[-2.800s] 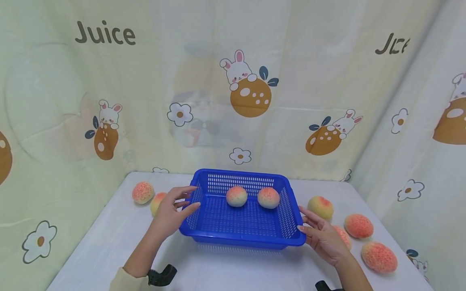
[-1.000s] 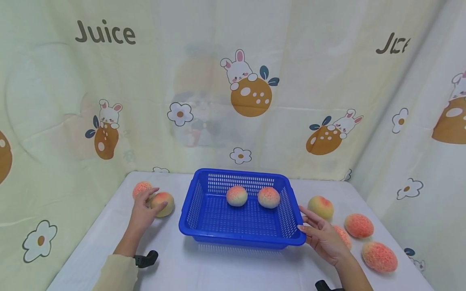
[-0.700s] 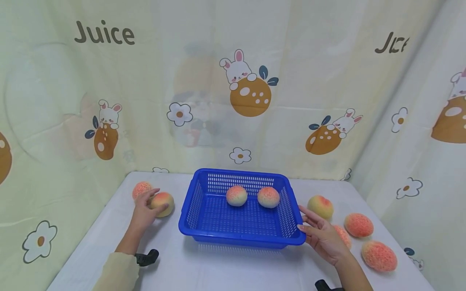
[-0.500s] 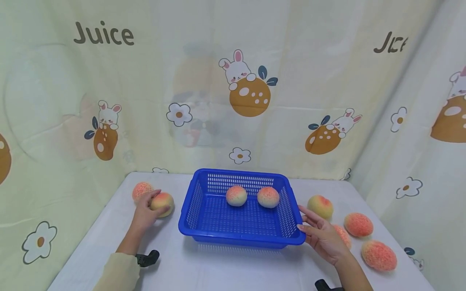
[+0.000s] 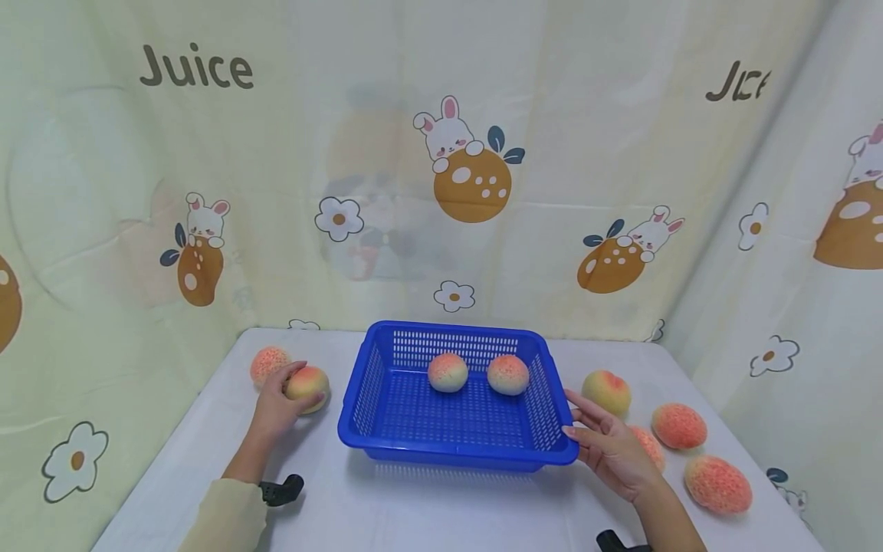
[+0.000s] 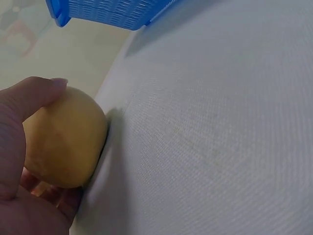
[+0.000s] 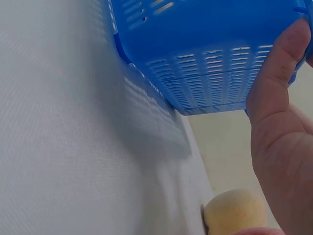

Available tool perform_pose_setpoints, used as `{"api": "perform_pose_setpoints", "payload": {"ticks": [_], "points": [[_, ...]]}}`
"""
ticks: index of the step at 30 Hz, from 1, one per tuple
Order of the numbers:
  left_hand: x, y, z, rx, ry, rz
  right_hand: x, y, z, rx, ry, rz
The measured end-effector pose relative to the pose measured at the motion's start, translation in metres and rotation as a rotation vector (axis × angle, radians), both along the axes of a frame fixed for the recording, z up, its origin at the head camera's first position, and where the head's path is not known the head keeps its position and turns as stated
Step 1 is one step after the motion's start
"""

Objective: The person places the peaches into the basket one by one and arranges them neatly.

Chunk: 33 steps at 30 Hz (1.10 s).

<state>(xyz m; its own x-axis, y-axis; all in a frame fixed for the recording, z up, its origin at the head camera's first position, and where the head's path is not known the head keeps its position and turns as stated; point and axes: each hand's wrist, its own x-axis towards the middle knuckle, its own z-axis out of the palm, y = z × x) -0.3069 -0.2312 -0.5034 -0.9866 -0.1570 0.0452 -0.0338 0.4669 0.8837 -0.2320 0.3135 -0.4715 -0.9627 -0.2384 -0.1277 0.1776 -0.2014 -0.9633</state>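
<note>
At the left of the table, my left hand [image 5: 277, 402] grips a yellow peach with a pink blush [image 5: 308, 387], which sits on the cloth. In the left wrist view the thumb lies over the peach [image 6: 68, 142] and fingers curl beneath it. Just behind that hand is a rougher pink peach [image 5: 267, 363]. My right hand [image 5: 614, 452] holds the right rim of a blue plastic basket [image 5: 455, 451], its thumb on the rim in the right wrist view. Inside the basket lie two pink-and-cream peaches, one left [image 5: 448, 372] and one right [image 5: 508, 375].
Right of the basket lie a yellow peach [image 5: 607, 392], a pink one [image 5: 679, 426], a larger pink one [image 5: 718, 484] and one partly hidden [image 5: 648, 446] behind my right hand. A printed curtain [image 5: 386, 153] hangs behind the white-covered table [image 5: 441, 514].
My left hand has left the basket's left side and moved left to the yellow peach, then closed further round it. My right hand and the basket have stayed in place.
</note>
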Motion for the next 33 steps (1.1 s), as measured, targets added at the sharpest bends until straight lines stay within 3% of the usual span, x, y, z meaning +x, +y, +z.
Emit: {"api": "perform_pose_setpoints", "payload": {"ticks": [9, 22, 33], "points": [[0.001, 0.003, 0.004, -0.014, -0.024, 0.017, 0.001, 0.0, 0.0, 0.011, -0.011, -0.012], [-0.001, 0.001, 0.005, -0.001, -0.031, -0.008, 0.001, 0.0, -0.003, -0.017, 0.02, 0.014], [-0.003, 0.001, 0.017, 0.001, -0.034, -0.056, 0.0, 0.0, -0.002, 0.007, 0.001, -0.004]]}}
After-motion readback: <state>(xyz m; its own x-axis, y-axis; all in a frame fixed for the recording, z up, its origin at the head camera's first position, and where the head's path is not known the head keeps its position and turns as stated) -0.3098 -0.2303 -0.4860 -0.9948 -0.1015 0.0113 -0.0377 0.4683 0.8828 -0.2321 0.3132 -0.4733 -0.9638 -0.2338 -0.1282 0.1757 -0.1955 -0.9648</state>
